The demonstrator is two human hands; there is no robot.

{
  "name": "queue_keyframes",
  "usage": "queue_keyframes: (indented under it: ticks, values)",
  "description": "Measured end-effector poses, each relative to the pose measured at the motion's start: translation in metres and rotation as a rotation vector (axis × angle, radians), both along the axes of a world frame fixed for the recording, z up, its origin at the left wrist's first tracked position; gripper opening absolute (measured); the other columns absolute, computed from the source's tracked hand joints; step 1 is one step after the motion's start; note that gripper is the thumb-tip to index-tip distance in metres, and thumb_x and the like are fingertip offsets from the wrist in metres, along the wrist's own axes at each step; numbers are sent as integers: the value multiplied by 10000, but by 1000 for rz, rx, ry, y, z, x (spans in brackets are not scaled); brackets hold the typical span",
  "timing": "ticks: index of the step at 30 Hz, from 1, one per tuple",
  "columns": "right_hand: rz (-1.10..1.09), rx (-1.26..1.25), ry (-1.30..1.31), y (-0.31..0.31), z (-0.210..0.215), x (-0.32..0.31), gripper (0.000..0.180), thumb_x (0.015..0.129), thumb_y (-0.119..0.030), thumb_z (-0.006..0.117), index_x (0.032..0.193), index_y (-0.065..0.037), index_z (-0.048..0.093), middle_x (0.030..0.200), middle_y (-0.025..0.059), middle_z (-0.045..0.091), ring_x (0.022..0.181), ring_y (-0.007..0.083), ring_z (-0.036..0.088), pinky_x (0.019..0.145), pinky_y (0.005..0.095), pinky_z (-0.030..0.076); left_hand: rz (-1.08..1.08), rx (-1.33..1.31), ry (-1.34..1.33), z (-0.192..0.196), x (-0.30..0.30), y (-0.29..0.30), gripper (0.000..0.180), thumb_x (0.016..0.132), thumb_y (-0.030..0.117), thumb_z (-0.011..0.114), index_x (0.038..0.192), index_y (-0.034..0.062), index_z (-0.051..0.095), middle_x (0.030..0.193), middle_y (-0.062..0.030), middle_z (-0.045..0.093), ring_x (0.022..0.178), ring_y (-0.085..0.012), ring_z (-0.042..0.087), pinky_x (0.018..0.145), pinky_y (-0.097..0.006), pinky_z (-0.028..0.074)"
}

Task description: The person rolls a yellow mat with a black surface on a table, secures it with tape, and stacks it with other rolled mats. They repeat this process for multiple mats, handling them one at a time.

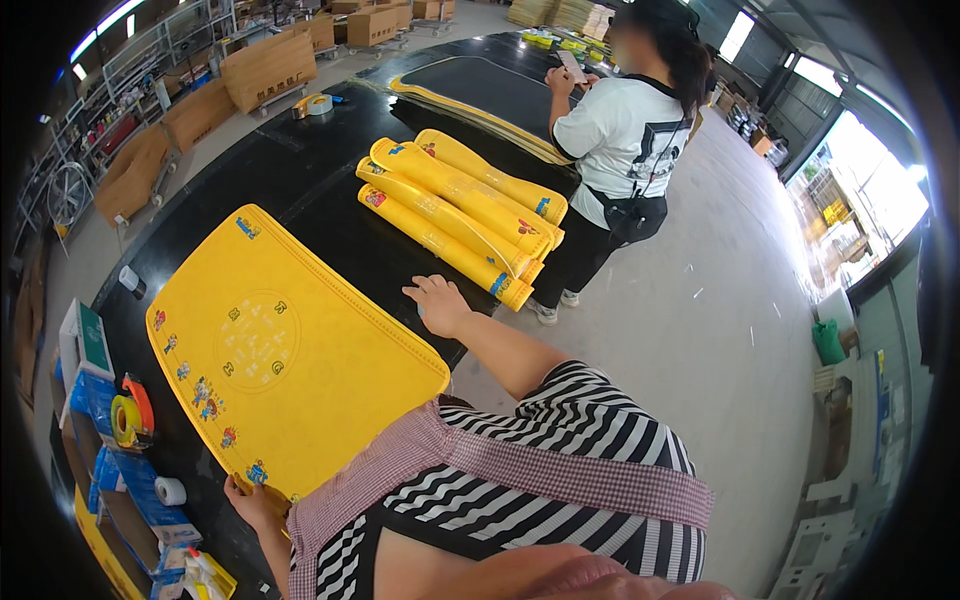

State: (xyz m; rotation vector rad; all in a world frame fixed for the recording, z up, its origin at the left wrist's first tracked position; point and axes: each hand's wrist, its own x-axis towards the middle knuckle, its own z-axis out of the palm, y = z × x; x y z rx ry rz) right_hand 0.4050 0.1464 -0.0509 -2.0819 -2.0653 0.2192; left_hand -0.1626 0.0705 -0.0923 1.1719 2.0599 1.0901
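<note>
A yellow mat (330, 320) with rounded corners and small cartoon prints lies flat on the black table in front of me. At its near left corner, my left hand (258, 505) has its fingers closed on the mat's edge. My right hand (437, 305) hovers over or rests on the table just beyond the mat's right side, fingers spread and holding nothing; whether it touches the table I cannot tell. Close beyond it lies a stack of rolled yellow mats (450, 200), several rolls side by side and on top of each other, with clear tape around some.
Left of the mat stand a red tape dispenser (135, 410), a white tape roll (170, 491) and blue boxes (150, 500). Farther along the black table (240, 180) are another tape dispenser (313, 105) and a mat pile (480, 95). A co-worker (630, 135) stands there holding a pale, flat object.
</note>
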Motion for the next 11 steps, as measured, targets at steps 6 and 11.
queue_keyframes:
  ticks: [6, 11]
  values:
    - [77, 420, -11, -31, 2, -22, 666, 881, -157, 699, 1518, -155, 502, 1495, 136, 509, 1397, 357, 462, 1130, 512, 411, -27, -94, 297, 18, 11, -17, 503, 911, 13, 730, 1374, 3, 535, 1329, -215, 524, 1257, -391, 568, 1089, -424, 483]
    - [201, 295, 368, -115, -4, -24, 270, 898, -186, 699, 1144, -92, 643, 1089, 157, 639, 1050, 380, 632, 893, 469, 534, -397, 101, 817, -28, -47, -60, 523, 912, 130, 745, 1390, 46, 551, 1392, -205, 483, 1276, -412, 543, 1138, -473, 428]
